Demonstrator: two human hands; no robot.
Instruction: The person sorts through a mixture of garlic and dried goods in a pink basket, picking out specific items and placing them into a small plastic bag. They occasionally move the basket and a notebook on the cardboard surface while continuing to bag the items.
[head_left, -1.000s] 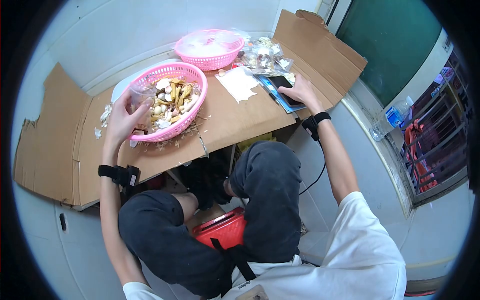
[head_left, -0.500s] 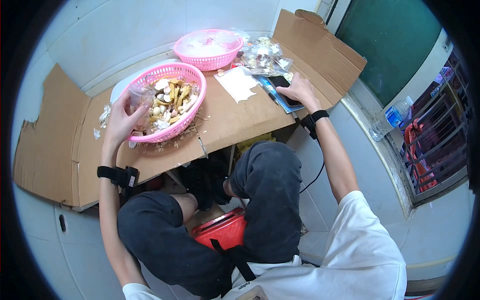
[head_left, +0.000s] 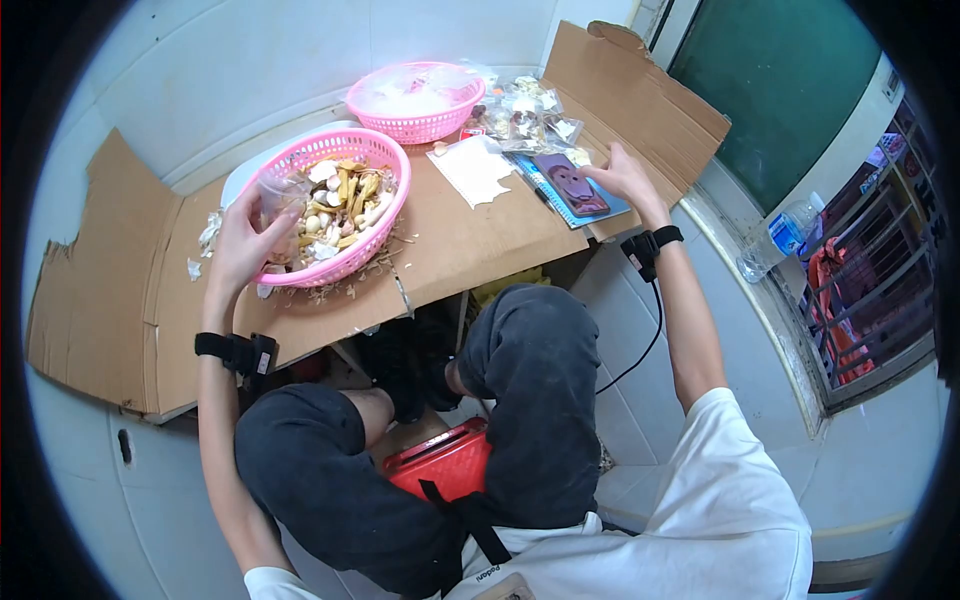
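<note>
My left hand (head_left: 250,237) is at the near left rim of a pink basket (head_left: 385,215), its fingers and thumb closed on a clear plastic bag (head_left: 281,195). Pale bulb-like pieces, yellowish-brown strips and white flakes (head_left: 345,203) fill the basket. What the bag holds is hard to make out. My right hand (head_left: 627,183) hovers at the right edge of a phone (head_left: 572,186), thumb stretched out towards it and fingers apart, gripping nothing. The phone's screen is lit with a picture. Beneath the phone lies a blue notebook (head_left: 583,219), with a pen (head_left: 544,199) at its left.
Behind stands a second pink basket (head_left: 415,128) with clear plastic bags. Several filled small packets (head_left: 525,115) lie right of it, near a torn white sheet (head_left: 472,172). Cardboard (head_left: 450,250) covers the table. A water bottle (head_left: 780,240) stands on the window ledge at right.
The phone's screen has gone from dark to lit. My right hand has lifted off it and shifted right. My left hand has stayed in place with the bag.
</note>
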